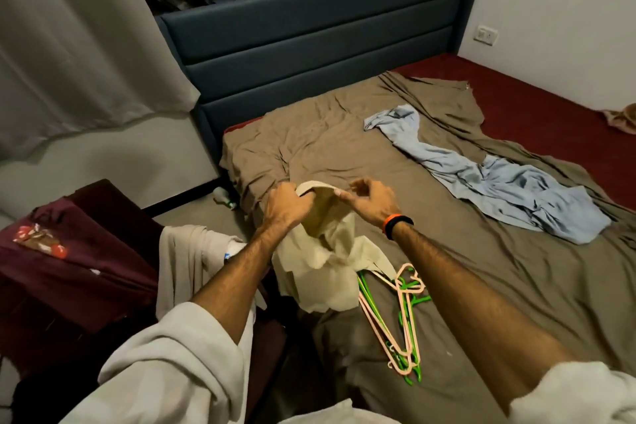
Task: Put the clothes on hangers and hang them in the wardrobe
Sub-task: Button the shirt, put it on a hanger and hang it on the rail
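Your left hand [284, 208] has a tight grip on the neck of the cream shirt [321, 251]. Your right hand [370, 200] pinches its rim. The shirt hangs over the bed [481, 286]. It looks soft, light and floppy, so hold it by the neck. The hangers [401, 313] lie just below. A blue garment [488, 175] waits farther off.

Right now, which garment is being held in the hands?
The cream garment: both hands grip its collar. The blue garment lies untouched on the bed; the maroon one lies aside.

Hangers [399, 317] lie on the bed [481, 286], a garment [488, 175] beyond them, the headboard [309, 41] behind.
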